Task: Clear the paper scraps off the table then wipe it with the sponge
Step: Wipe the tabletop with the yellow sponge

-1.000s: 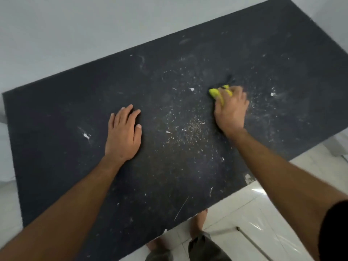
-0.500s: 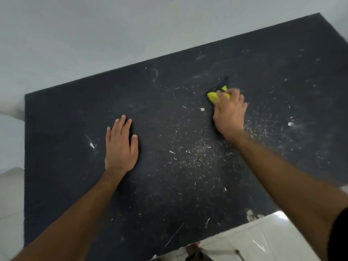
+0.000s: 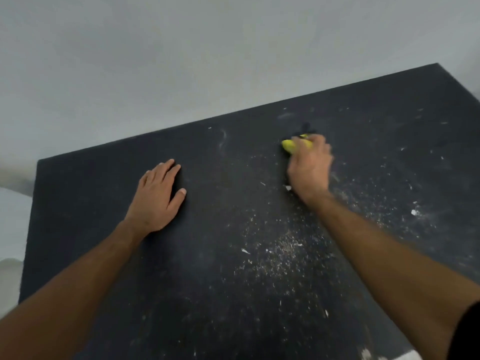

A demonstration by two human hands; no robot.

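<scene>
A dark grey table (image 3: 85, 193) fills most of the view. My right hand (image 3: 310, 167) presses a yellow sponge (image 3: 291, 146) onto the far middle of the tabletop; most of the sponge is hidden under my fingers. My left hand (image 3: 158, 196) lies flat on the table to the left, fingers together, holding nothing. Several tiny white paper scraps and crumbs (image 3: 285, 250) are scattered between and to the right of my hands, with a larger white scrap (image 3: 413, 212) at the right.
A plain light grey wall (image 3: 207, 61) stands right behind the table's far edge. A strip of white floor (image 3: 415, 355) shows at the bottom right, past the near edge. The table's left edge runs close to my left forearm.
The view has tilted up, so the table sits lower in frame and the floor is nearly gone. My right hand with the sponge has slid slightly toward the far edge. My left hand stayed flat.
</scene>
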